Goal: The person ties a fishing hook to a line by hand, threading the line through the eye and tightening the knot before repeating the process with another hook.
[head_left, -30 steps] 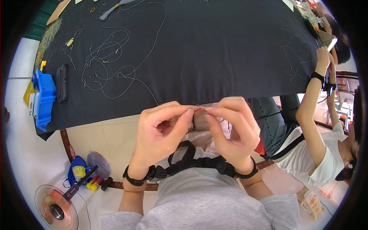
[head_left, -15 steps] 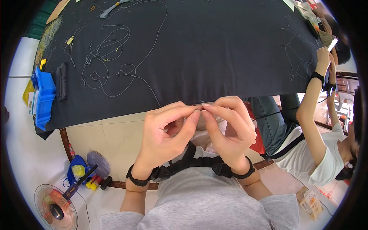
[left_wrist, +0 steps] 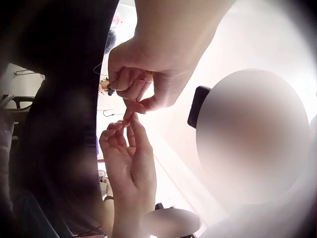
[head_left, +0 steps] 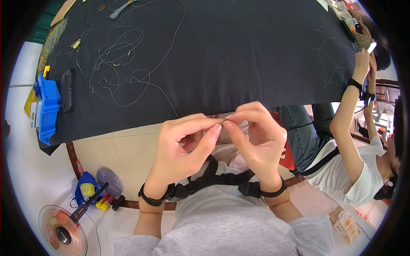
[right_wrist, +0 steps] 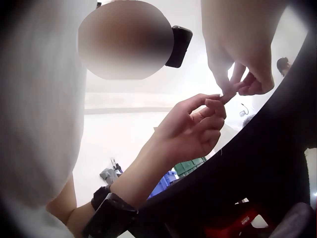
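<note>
My left hand [head_left: 181,143] and right hand [head_left: 257,143] meet tip to tip at the table's front edge, each pinching with thumb and index finger. A thin grey line [head_left: 164,96] runs from the table to my left hand; the piece between the fingertips is mostly hidden. In the left wrist view, a small dark hook [left_wrist: 108,114] shows beside the pinching fingers of my left hand [left_wrist: 148,69] and right hand [left_wrist: 130,161]. The right wrist view shows a curved wire [right_wrist: 243,111] beyond the fingertips of my right hand [right_wrist: 245,62].
Tangled line [head_left: 113,64] lies on the black-covered table [head_left: 222,55]. At its left stand a blue tray [head_left: 50,106] and a black case [head_left: 67,90]. More thin lines [head_left: 326,59] lie near another person's arm [head_left: 348,111] at the right. A fan [head_left: 63,234] stands lower left.
Over the last second my hands have drawn together until their fingertips meet; the small reddish piece seen between them is now mostly covered. My right hand has risen slightly.
</note>
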Demonstrator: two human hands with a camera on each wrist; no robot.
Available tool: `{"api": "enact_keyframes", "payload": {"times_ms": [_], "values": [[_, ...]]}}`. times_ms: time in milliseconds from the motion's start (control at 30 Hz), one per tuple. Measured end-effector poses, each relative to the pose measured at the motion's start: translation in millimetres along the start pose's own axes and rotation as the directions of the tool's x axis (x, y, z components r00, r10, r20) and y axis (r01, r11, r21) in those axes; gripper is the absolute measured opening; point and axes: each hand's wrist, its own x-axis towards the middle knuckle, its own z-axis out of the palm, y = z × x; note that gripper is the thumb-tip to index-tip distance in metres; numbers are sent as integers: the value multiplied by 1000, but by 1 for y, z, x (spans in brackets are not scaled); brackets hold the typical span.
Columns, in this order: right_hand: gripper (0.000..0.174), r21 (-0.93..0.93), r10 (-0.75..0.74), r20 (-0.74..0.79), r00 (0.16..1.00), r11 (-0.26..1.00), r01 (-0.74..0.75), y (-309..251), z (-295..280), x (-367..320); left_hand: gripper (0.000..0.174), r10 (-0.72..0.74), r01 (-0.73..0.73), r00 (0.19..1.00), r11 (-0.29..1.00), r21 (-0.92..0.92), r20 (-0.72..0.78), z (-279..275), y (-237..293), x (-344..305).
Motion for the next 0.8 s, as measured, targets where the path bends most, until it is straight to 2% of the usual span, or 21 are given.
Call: {"api": "enact_keyframes", "payload": {"times_ms": [267,567,800], "values": [[18,15,24,38,999,1000,-24,-2,-3,2,16,-47,51,998,995,-85,45,-3,2,0],[20,-36,-12,-9,1000,999,11,-1,-1,1,17,6,-7,999,999,-32,-32,4,-2,1],[19,-66,-12,-13,1000,998,11,-4,-1,2,17,-12,11,999,1000,-27,-36,5,0,1]]}}
